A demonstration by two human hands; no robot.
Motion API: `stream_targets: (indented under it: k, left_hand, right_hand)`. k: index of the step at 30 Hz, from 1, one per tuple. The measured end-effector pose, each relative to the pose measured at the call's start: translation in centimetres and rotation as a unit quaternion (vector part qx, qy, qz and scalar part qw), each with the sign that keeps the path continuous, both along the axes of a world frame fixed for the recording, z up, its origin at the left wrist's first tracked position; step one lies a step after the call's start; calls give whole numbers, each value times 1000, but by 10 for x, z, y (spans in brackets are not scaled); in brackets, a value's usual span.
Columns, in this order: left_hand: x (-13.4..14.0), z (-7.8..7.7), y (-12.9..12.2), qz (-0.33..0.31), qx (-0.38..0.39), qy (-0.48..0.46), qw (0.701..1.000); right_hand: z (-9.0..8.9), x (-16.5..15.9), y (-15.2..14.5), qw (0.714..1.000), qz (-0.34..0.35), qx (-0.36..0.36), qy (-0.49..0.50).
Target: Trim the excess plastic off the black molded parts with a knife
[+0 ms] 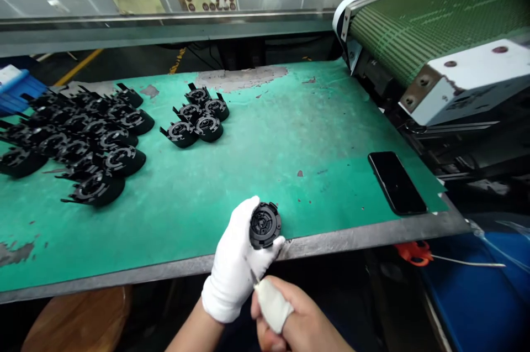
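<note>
Left of the gloved left hand stand black housings. That hand pinches a round black part by its rim; it looks light, stiff, perhaps slick, so the edge seems the best hold. Just below, the right hand pinches a thin tool.
</note>
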State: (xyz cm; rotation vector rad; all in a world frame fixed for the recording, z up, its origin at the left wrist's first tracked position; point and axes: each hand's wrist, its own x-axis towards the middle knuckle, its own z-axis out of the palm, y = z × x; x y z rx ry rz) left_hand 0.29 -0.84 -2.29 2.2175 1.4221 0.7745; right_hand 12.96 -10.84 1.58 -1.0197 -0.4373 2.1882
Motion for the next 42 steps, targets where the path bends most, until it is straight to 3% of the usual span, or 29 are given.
stream_targets:
  k: [3, 6, 9, 13, 15, 17, 19, 21, 23, 26, 29, 32, 38, 42]
  left_hand:
    - [2, 1, -1, 5, 8, 4, 1000]
    - [6, 4, -2, 8, 27, 5, 1000]
    - [12, 4, -3, 22, 31, -5, 999]
    - [19, 0, -9, 52, 63, -14, 997]
    - [17, 0, -9, 49, 63, -28, 996]
    - [9, 4, -7, 25, 36, -42, 998]
    - [-6, 10, -3, -12, -9, -50, 999]
    - [-22, 16, 3, -31, -36, -72, 996]
    - [-35, 20, 7, -3, -26, -119, 993]
    - [-37, 23, 9, 51, -17, -155, 986]
    - [-24, 20, 9, 46, -27, -105, 993]
    - [-10, 13, 12, 54, -17, -79, 995]
    - [-2, 5, 19, 87, -12, -88, 992]
    - [-2, 8, 20, 86, -2, -84, 993]
  right_hand:
    - [-15, -14, -5, 987, -118, -103, 42]
    - [-18, -21, -7, 975, -179, -116, 56]
    - [-11, -22, -7, 974, -191, -114, 46]
    - [4, 1, -7, 965, -260, -7, 20]
    - [12, 23, -1, 935, -349, 63, -9]
    - [17, 46, 9, 901, -418, 83, -77]
    - [17, 64, 16, 888, -423, 84, -158]
    - [9, 76, 18, 893, -374, 89, -232]
    - [-2, 82, 19, 894, -301, 107, -314]
    - [-17, 88, 27, 868, -136, 178, -442]
    - [-21, 90, 49, 805, 17, 289, -517]
    - [-15, 93, 77, 730, 111, 370, -563]
    - [0, 106, 116, 602, 243, 460, -606]
    - [6, 113, 131, 543, 293, 496, -611]
